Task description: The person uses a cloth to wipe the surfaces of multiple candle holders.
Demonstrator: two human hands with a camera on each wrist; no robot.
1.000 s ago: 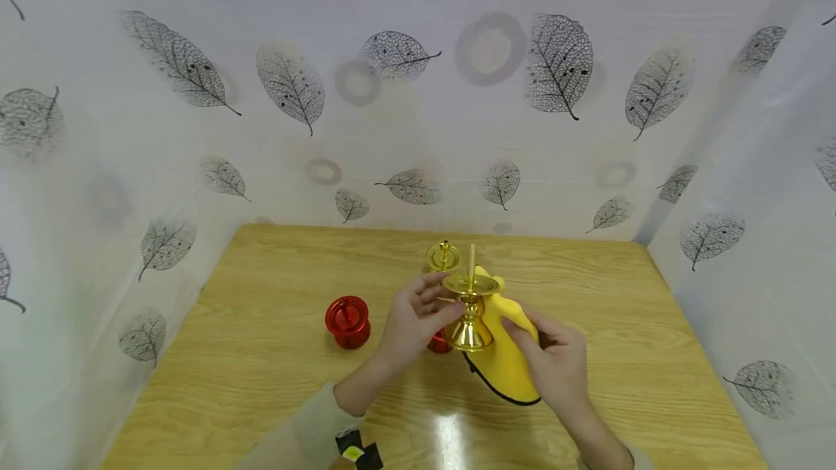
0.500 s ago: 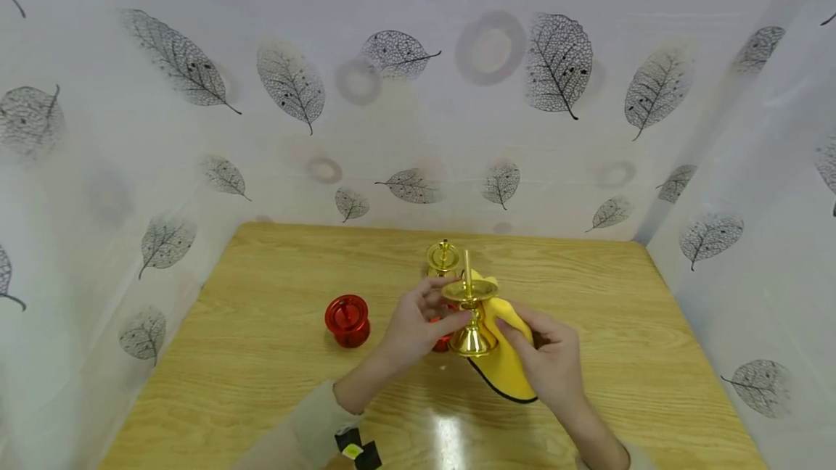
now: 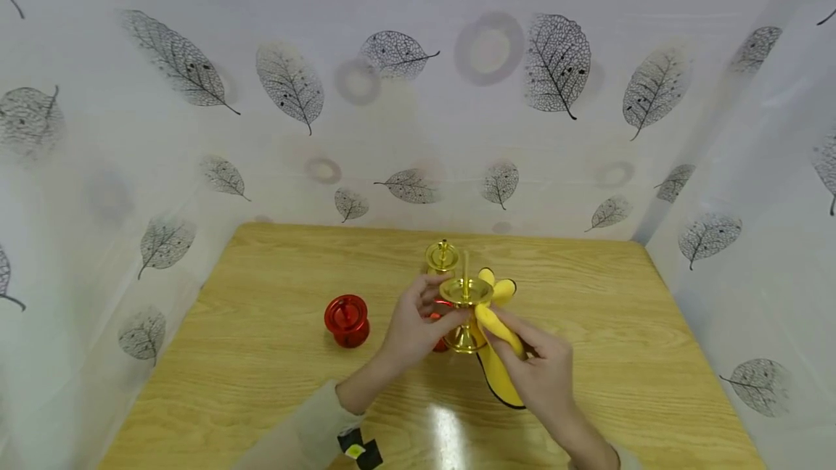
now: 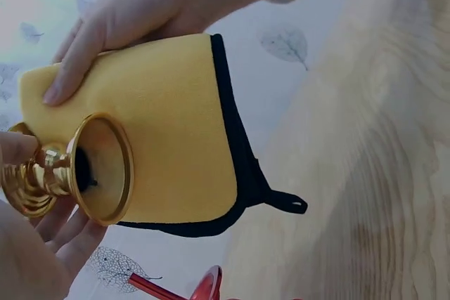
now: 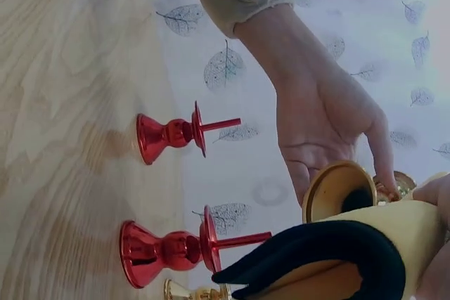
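Note:
A shiny gold candlestick (image 3: 465, 292) with a spike and a drip plate is held up in the air. My left hand (image 3: 411, 321) grips its narrow stem between thumb and fingers from the left. From the other side, my right hand (image 3: 542, 368) pinches a folded yellow cloth mitt (image 3: 501, 379) with black trim, pressing it close to the stem below the plate. In the left wrist view the candlestick's hollow base (image 4: 105, 170) lies tilted in front of the yellow fabric. The mitt's black-edged cuff (image 5: 358, 247) gapes in the right wrist view.
A red candlestick (image 3: 348, 321) stands on the wooden table (image 3: 274, 376) to the left. Another red one (image 5: 158, 251) stands partly hidden behind my left hand in the head view. A second gold candlestick (image 3: 443, 256) stands farther back. Leaf-patterned sheeting (image 3: 418, 122) surrounds the table.
My right hand has shifted a little left with the mitt, whose lobes now show behind the candlestick. The candlestick has moved slightly left. My left hand keeps its grip.

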